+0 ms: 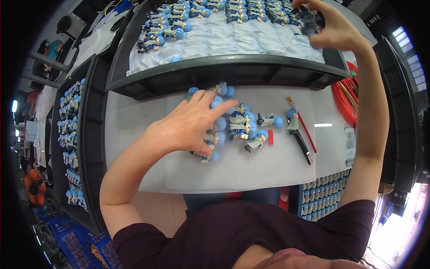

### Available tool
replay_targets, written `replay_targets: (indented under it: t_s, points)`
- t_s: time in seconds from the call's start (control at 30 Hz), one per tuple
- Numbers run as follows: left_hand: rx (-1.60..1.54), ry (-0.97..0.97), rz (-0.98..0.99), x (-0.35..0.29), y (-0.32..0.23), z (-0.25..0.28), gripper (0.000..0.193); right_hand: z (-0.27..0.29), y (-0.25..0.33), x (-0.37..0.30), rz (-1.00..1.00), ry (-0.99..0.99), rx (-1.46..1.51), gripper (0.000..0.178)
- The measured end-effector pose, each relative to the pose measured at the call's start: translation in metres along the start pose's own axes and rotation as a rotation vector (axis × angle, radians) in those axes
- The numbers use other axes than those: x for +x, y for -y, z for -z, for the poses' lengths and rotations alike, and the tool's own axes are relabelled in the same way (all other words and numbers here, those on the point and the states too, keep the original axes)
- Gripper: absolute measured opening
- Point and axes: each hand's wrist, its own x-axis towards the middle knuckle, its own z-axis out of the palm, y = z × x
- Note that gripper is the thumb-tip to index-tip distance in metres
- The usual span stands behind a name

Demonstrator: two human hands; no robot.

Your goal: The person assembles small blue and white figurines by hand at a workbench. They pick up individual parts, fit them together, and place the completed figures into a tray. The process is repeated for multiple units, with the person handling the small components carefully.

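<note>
My left hand (pixel 190 121) lies over a cluster of small blue-haired figurines (pixel 219 124) on the white work surface, its fingers spread and the thumb apart. Whether it presses on them is hard to tell. Raised over the far right corner of the black crate (pixel 224 67), my right hand (pixel 333 27) is closed round a blurred dark bundle, seemingly figurines (pixel 307 20) with dark legs. More figurines (pixel 242 123) in pale coats lie to the right of my left hand, one (pixel 269 120) apart from the group. Rows of the same figurines (pixel 257 10) lie on white paper inside the crate.
A red-handled brush (pixel 304 130) and a black pen-like tool (pixel 302 145) lie at the right, beside a small red piece (pixel 270 137). A red tray (pixel 347 96) holds thin sticks. Another black crate (pixel 92 134) with figurines stands left; more figurines (pixel 324 195) fill a tray lower right.
</note>
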Motion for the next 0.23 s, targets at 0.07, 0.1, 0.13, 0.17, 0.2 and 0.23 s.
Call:
replay_targets:
  t_s: [0.07,0.1,0.13,0.17,0.2,0.23]
  points:
    - [-0.036,-0.059,0.086,-0.015,0.004,-0.01,0.106,-0.027,0.05,-0.003,0.161,0.061,0.001,0.055]
    - [-0.045,-0.081,0.103,-0.016,0.005,-0.013,0.108,-0.034,0.075,-0.014,0.072,0.179,0.039,0.055]
    - [-0.022,-0.122,0.111,-0.019,0.005,-0.015,0.109,-0.047,0.09,-0.02,0.178,0.207,0.055,0.059]
    - [0.004,-0.162,0.109,-0.022,0.004,-0.017,0.11,-0.062,0.097,-0.027,0.276,0.23,0.069,0.063]
    - [0.03,-0.203,0.112,-0.027,0.003,-0.019,0.11,-0.076,0.104,-0.031,0.247,0.301,0.041,0.063]
    - [0.03,-0.202,0.092,-0.026,0.002,-0.018,0.11,-0.087,0.107,-0.036,0.211,0.37,0.013,0.064]
